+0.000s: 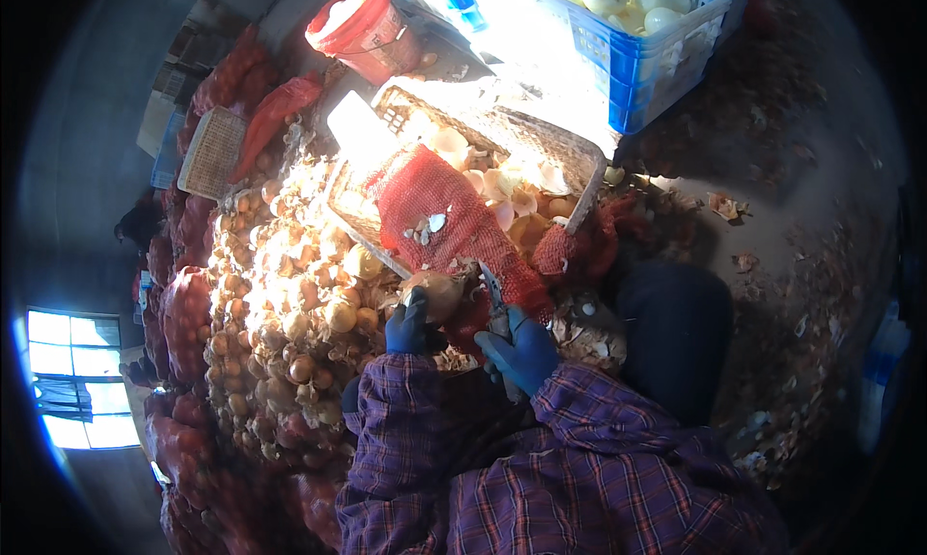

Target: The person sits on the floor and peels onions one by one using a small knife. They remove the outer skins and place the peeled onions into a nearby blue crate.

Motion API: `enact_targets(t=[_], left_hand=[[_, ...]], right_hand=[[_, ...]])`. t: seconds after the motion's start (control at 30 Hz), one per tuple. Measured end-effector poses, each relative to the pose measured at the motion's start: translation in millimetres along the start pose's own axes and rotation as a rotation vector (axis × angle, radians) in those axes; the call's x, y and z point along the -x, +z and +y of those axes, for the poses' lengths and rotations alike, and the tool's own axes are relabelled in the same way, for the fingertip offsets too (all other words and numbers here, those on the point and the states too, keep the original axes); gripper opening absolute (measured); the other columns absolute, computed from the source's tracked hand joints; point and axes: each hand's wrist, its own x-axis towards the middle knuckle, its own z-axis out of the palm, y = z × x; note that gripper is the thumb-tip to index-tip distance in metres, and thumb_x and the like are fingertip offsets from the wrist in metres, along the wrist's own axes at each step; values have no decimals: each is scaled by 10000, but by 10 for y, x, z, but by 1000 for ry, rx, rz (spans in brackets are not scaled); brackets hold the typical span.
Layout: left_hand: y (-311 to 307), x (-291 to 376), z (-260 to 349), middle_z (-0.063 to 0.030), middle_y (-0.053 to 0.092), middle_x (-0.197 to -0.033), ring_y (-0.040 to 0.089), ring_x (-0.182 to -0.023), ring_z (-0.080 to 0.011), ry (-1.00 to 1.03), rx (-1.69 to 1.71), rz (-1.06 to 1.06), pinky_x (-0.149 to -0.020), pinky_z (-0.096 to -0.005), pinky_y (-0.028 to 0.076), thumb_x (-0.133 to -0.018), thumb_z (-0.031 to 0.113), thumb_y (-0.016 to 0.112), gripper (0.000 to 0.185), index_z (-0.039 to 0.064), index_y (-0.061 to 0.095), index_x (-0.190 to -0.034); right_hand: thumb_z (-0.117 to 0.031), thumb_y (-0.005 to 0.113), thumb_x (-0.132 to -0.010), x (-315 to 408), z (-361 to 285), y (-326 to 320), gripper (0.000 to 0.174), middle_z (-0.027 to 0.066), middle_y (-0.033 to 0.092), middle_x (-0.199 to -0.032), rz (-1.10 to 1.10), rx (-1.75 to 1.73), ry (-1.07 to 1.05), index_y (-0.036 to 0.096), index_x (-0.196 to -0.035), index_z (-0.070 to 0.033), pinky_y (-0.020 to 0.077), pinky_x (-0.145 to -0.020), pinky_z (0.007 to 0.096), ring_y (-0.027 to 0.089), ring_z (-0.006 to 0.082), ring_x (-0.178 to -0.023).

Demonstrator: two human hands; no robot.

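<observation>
My left hand (410, 325), in a blue glove, grips a yellow onion (437, 296) with its dry skin on. Close by on the right, my right hand (523, 346), also gloved, holds a small knife (493, 287); its blade points up and away from me, beside the onion. Beyond both hands a red mesh bag (442, 211) drapes over the near side of a plastic basket (590, 165). Small white scraps (427, 228) lie on the mesh. Onion peels (518, 193) fill much of the basket.
A large heap of unpeeled onions (290, 316) spreads to the left, backed by full red mesh sacks (187, 316). Farther off stand a red bucket (376, 45) and a blue-and-white crate (652, 70) of peeled onions (637, 1). Skins litter the floor (768, 215) at right.
</observation>
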Motion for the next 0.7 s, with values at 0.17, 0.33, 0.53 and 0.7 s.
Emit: enact_targets(t=[0.17, 0.33, 0.53, 0.7], left_hand=[[370, 282, 587, -85, 641, -902, 641, -695, -168, -110, 97, 29, -526, -300, 526, -902, 437, 618, 521, -20, 582, -1151], [396, 314, 223, -93, 639, -1029, 615, -895, -149, 71, 182, 38, -756, -272, 505, -947, 404, 555, 499, -44, 564, -1165], [485, 242, 111, -113, 604, -1183, 597, -1032, -172, 50, 275, 102, -895, -296, 473, -983, 295, 500, 453, -79, 508, -1238], [476, 144, -75, -118, 580, -1231, 583, -1078, -182, 4, 369, 75, -931, -302, 466, -990, 227, 476, 407, -67, 492, -1271]], right_hand=[[-205, 657, -872, -210, 304, 4, 253, 160, 608, -671, 57, 461, -359, 514, -951, -12, 479, -507, 423, 634, 332, -594], [-230, 610, -885, -305, 215, 96, 243, 218, 601, -659, 93, 744, -321, 529, -943, -9, 473, -529, 479, 619, 403, -626], [-217, 593, -876, -467, 154, 154, 234, 225, 600, -656, 65, 863, -326, 524, -928, 0, 494, -552, 487, 623, 402, -627], [-216, 582, -851, -805, 204, 193, 248, 239, 630, -743, -7, 1061, -218, 522, -937, 8, 525, -653, 505, 640, 412, -725]])
